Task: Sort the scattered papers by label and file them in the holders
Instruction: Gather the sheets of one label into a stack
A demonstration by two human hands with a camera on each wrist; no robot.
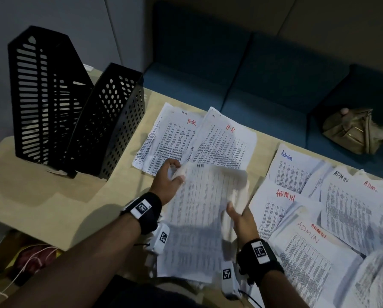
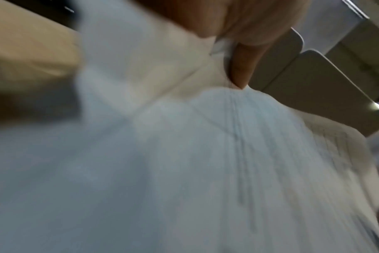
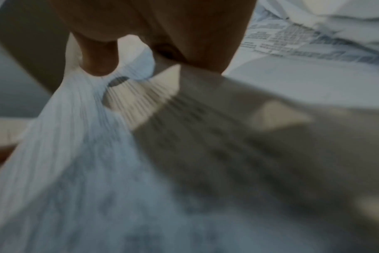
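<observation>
Head view: your left hand (image 1: pixel 167 177) pinches the HR sheaf (image 1: pixel 199 216) at its 11 o'clock corner; your right hand (image 1: pixel 241 218) grips its 3 o'clock edge. 2 holders (image 1: pixel 75 107) stand at 10 o'clock, Admin sheets (image 1: pixel 341 207) at 3.

Left wrist: thumb (image 2: pixel 242 66) on paper; the sheets may fan out.

Right wrist: fingers (image 3: pixel 97 58) bunch sheets; you risk creasing.

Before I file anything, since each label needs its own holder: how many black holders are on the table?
2. A tall slotted holder stands at the table's far left; a shorter perforated holder stands right beside it, nearer the HR papers. None seem hidden.
</observation>
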